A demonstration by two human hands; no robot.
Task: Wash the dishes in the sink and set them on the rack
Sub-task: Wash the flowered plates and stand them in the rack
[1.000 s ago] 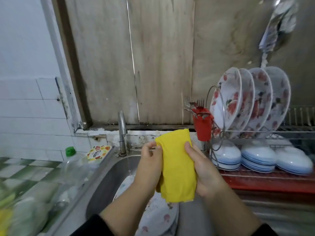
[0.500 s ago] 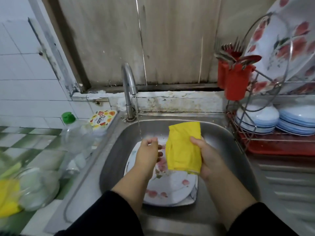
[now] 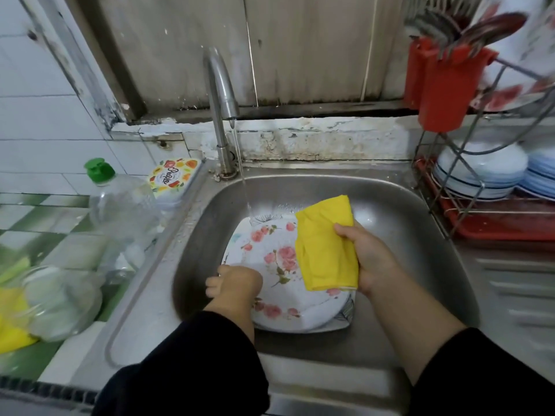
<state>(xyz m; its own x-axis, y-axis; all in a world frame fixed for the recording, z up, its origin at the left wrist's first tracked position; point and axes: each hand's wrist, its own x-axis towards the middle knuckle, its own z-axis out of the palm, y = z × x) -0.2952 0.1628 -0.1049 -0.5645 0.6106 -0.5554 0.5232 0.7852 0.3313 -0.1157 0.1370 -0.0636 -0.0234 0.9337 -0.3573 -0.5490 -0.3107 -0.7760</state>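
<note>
Head cam only here. The right hand has its fingers curled round a folded yellow cloth, gripping it just above the floral plate lying in the sink. The left hand is down at the plate's left rim, fingers bent over the edge (blurry, so can't tell if it really grips). A thin stream from the tap lands by the plate's far edge. Clear bottle on the left counter, dish rack with stacked bowls on the right.

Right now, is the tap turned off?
No, a thin stream of water runs from the tap down onto the flowered plate in the sink.
</note>
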